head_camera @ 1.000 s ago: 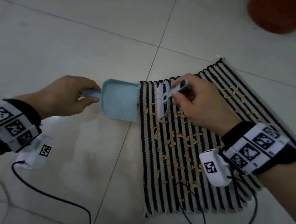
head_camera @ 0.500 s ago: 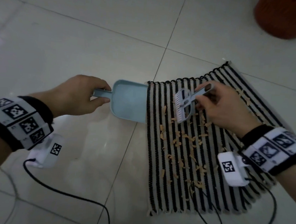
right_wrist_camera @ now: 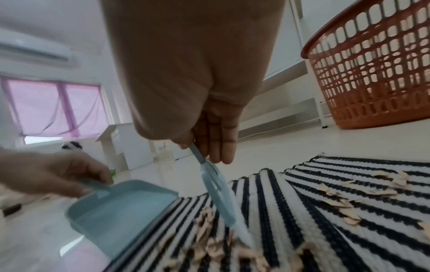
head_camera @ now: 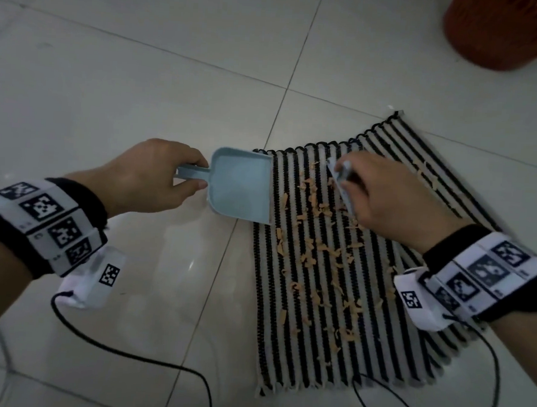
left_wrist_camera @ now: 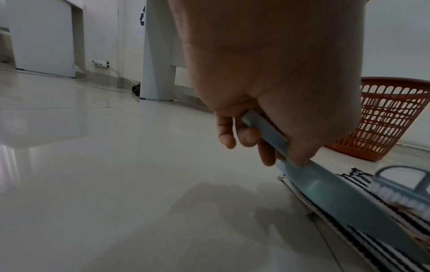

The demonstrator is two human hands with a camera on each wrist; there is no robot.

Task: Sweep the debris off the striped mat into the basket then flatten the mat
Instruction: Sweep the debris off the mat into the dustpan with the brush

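Left hand [left_wrist_camera: 274,77] grips the handle of a light-blue plastic dustpan [left_wrist_camera: 330,195], fingers curled under, thumb on top. Pan's front edge lies on the black-and-white striped woven mat [left_wrist_camera: 363,241]. Blurred blue brush [left_wrist_camera: 402,185] beyond. Orange perforated plastic basket [left_wrist_camera: 393,117] stands on glossy white floor tiles [left_wrist_camera: 116,174].

Head view: basket [head_camera: 504,32] cut off by top and right edges; rim and interior not visible. Brush [head_camera: 340,182] mostly hidden under right hand [head_camera: 390,201]; bristles not visible, handle motion-blurred. Mat [head_camera: 333,301] near-right corner covered by right wrist and camera.

Left wrist view: left hand [left_wrist_camera: 274,73] fills centre, hiding most of dustpan [left_wrist_camera: 325,189] handle; pan cut off at right edge. Brush blurred (bristle contact w/ mat cannot be told).

Right wrist view: debris [right_wrist_camera: 209,244] by the brush blurred; basket cropped at right edge.
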